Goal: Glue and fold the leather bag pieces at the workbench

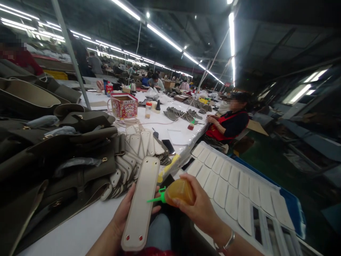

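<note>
My left hand (127, 203) is wrapped round a long pale strap piece (141, 206) with rounded ends, stitched edges and rivets at its corners. The piece is tilted up in front of my lap. In my right hand (198, 204) is a squeeze bottle of amber glue (179, 192), lying sideways. Its green nozzle (156, 200) points left, over the middle of the strap piece; whether the tip touches it I cannot tell. Left of the piece, similar strap pieces (125, 165) lie in overlapping stacks on the table.
Dark bags (87, 167) are heaped at the left. On my right, a tray holds rows of pale strips (231, 177). A patterned box (124, 106), a small jar (148, 110) and a phone (168, 146) sit on the table (160, 124). A co-worker (226, 119) sits at its right edge.
</note>
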